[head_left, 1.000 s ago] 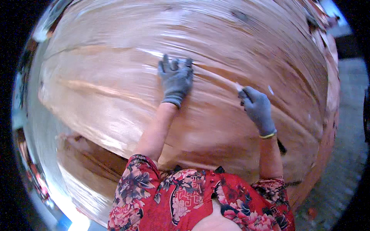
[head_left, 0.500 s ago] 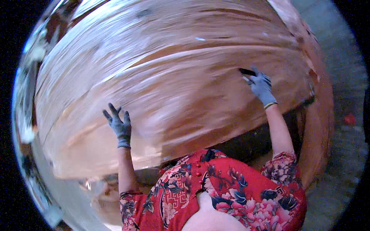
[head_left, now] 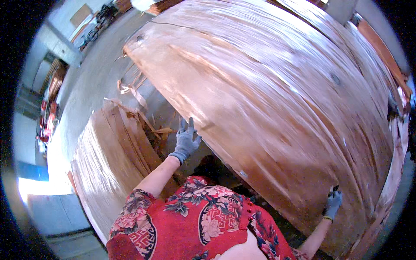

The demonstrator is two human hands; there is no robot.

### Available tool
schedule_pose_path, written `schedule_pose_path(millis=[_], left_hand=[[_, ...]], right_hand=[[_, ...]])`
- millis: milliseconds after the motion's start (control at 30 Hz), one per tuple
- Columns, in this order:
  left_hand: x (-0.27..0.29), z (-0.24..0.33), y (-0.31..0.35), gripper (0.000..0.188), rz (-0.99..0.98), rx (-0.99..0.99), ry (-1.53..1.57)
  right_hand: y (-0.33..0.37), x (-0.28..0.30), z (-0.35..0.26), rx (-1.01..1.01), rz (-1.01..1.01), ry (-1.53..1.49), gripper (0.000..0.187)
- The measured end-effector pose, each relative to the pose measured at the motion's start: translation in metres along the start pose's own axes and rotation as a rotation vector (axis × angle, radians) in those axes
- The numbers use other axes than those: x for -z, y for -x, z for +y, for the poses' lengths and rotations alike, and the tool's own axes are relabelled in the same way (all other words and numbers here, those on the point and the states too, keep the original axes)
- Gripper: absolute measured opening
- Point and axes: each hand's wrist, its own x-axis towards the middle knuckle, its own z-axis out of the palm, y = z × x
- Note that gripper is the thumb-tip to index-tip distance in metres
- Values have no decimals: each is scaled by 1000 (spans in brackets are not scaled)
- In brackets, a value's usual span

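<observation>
A broad sheet of pale brown wood veneer (head_left: 260, 125), rippled and shiny, lies across a stack in front of me. My left hand (head_left: 186, 143), in a grey glove, is at the near edge of the sheet with its fingers apart and nothing in them. I cannot tell if its fingertips touch the wood. My right hand (head_left: 333, 203), also gloved in grey, is over the sheet at the lower right. Its fingers are closed on a small black tool (head_left: 334, 189), mostly hidden and too small to name.
A second stack of veneer (head_left: 102, 147) stands to my left, with torn strips (head_left: 132, 93) hanging and lying near it. Grey floor (head_left: 95, 67) stretches beyond. A motorbike (head_left: 102, 21) is far back at the left. More ragged veneer (head_left: 394, 164) hangs at the right edge.
The view has swung to the left, bringing the second stack and floor into sight. My left hand has moved to the sheet's near edge; the right hand still holds the black tool.
</observation>
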Motion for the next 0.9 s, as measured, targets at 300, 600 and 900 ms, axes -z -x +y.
schedule_pose_path(millis=[300,600,900], left_hand=[[24,-104,-120,88,53,-309,-19],[18,-178,-235,90,5,-397,-126],[53,-164,-268,88,-147,-451,-150]], right_hand=[[-17,-13,-224,-252,-144,-732,18],[-79,-17,-474,-57,-253,-818,28],[-176,-61,-589,42,-291,-890,26]])
